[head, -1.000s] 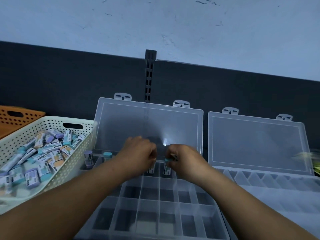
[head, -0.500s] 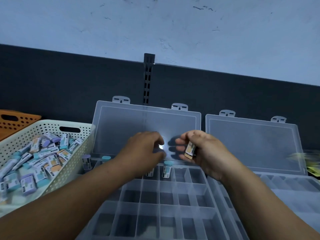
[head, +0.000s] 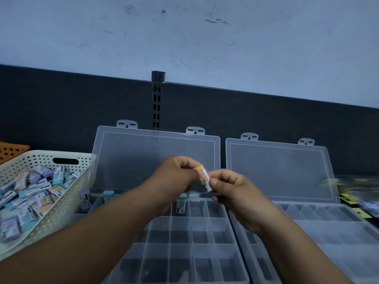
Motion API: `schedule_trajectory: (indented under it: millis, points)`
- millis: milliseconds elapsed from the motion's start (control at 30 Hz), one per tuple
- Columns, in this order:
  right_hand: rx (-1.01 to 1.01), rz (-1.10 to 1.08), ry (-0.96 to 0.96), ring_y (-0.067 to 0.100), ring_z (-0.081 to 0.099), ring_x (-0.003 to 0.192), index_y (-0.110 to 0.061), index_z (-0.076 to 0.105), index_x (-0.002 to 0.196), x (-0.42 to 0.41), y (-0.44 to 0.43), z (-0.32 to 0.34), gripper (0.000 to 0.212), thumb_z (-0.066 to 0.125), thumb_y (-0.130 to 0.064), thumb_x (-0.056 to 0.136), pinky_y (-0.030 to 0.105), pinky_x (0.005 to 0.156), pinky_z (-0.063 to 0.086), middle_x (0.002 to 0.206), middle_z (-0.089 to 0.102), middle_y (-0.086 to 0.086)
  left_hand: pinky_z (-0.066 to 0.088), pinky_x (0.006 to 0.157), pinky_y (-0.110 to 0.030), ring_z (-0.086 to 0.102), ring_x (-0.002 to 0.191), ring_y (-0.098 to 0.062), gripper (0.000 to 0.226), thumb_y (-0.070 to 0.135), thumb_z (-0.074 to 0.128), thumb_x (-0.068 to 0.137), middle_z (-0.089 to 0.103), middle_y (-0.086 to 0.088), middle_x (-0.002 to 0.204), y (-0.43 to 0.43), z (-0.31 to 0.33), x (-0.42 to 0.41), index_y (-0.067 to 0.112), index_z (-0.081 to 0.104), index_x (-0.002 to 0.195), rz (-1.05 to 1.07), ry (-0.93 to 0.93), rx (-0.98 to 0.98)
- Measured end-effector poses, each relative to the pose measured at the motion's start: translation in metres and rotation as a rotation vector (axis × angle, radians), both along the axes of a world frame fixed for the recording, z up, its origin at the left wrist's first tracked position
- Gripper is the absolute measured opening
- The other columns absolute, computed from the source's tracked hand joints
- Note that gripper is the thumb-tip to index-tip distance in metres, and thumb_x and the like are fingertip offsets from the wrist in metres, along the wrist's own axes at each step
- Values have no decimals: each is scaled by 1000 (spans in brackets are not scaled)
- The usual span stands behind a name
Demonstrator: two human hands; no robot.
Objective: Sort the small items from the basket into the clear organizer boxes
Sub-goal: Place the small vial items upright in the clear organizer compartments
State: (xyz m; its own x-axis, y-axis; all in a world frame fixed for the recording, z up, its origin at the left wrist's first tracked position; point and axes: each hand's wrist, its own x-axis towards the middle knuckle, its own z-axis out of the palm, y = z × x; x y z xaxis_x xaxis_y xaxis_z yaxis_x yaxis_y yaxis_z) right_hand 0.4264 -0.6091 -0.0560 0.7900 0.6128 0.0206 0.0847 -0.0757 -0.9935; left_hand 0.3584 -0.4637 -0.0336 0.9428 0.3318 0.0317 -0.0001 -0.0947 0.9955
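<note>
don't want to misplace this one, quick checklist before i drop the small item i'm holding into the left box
1. Grip: left hand and right hand both pinch the orange-capped item: ok.
2. Left organizer box open, lid up: ok.
3. Free back-row compartment right of the teal-capped item: ok.
4. Item lowered to a compartment: not ok, it is held up in front of the lid.
5. Which compartment suits its colour: cannot tell.
</note>
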Motion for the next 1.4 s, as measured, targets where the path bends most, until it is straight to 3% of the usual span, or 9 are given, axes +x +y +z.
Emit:
schedule_trajectory:
  millis: [133, 233, 400, 533, 700, 1033, 1133, 1200, 1400]
  points:
    - [-73, 16, -211, 15, 62, 74, -10, 67, 100, -2, -3, 6, 12, 62, -5, 90, 18, 71, 53, 83, 65, 6, 53, 77, -34, 59, 74, -16, 11, 5, 66, 85, 67, -5, 79, -6, -2, 3, 16, 66, 85, 5, -43, 203]
    - [-101, 40, -340, 25, 67, 91, -11, 64, 109, -1, -3, 13, 21, 63, -4, 90, 32, 83, 57, 97, 68, 14, 54, 74, -39, 61, 74, -19, 19, 6, 71, 81, 64, -7, 79, -8, -5, 5, 19, 57, 87, 50, -65, 320]
    - [-346, 52, -627, 22, 64, 78, -23, 65, 90, 14, 1, 6, 15, 67, -9, 86, 43, 76, 55, 82, 67, 2, 56, 83, -40, 65, 87, -19, 14, 13, 66, 87, 66, -5, 91, 1, -5, -2, 21, 55, 90, 61, -45, 369]
    - [-506, 45, -740, 13, 61, 73, -32, 58, 77, 28, 11, -4, 19, 63, -19, 89, 37, 72, 54, 76, 63, -7, 40, 93, -24, 48, 111, -6, 41, 43, 61, 87, 53, 9, 124, 17, -10, -20, 29, 50, 124, 24, 77, 903]
    - [-691, 82, -821, 16, 61, 77, -24, 61, 86, 34, 26, -25, 6, 60, -20, 90, 35, 72, 53, 83, 64, -4, 10, 116, -33, 15, 143, -15, 74, 65, 41, 88, 21, 5, 156, 40, -26, -38, 29, 20, 149, -16, 271, 1383]
    - [-766, 90, -768, 13, 59, 73, -31, 53, 73, 33, 28, -36, 23, 66, -15, 84, 28, 67, 48, 75, 62, -7, -3, 116, -35, 0, 147, -15, 78, 69, 32, 88, 5, 5, 160, 56, -44, -45, 30, 7, 151, -39, 293, 1413]
    - [-770, 100, -696, 13, 63, 85, -33, 62, 95, 31, 27, -30, 20, 72, -22, 82, 30, 78, 53, 89, 66, -9, -1, 117, -36, 0, 147, -15, 80, 70, 31, 87, 5, 4, 160, 61, -42, -46, 29, 7, 151, -56, 283, 1409]
    - [-741, 77, -683, 11, 62, 97, -31, 61, 113, 28, 28, -22, 34, 74, -31, 81, 33, 88, 52, 105, 65, -10, -1, 118, -36, 0, 147, -15, 81, 71, 31, 86, 5, 4, 160, 66, -39, -48, 29, 7, 152, -57, 275, 1409]
    - [-689, 111, -860, 13, 53, 114, -29, 54, 130, -2, 66, 9, 43, 64, -40, 89, 30, 99, 45, 126, 56, -8, 0, 117, -33, 1, 146, -13, 78, 69, 29, 88, 6, 4, 160, 101, -22, -73, 29, 8, 151, 40, 262, 1418]
